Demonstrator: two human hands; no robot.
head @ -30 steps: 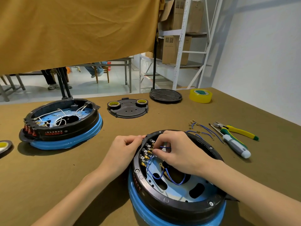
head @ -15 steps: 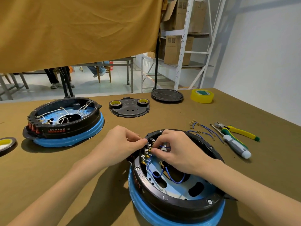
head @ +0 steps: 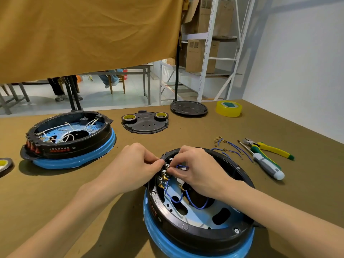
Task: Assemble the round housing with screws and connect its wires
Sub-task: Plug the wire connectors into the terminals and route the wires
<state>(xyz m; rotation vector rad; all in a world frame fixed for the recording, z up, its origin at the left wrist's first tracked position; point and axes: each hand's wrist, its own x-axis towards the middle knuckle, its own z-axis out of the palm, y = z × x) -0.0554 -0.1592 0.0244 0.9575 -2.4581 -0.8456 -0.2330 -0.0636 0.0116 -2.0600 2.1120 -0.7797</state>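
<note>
On the brown table in front of us sits the round housing, black rim on a blue base, near the table's front edge. A second housing rests well apart at the left. Our left hand curls its fingers round the black terminal block on the rim. Our right hand pinches a blue wire just beside the terminals. A screwdriver, pliers and spare wires lie at the right

Mustard curtain hangs ahead, white wall right, metal shelving stacked with cardboard boxes, pale floor beyond
</note>
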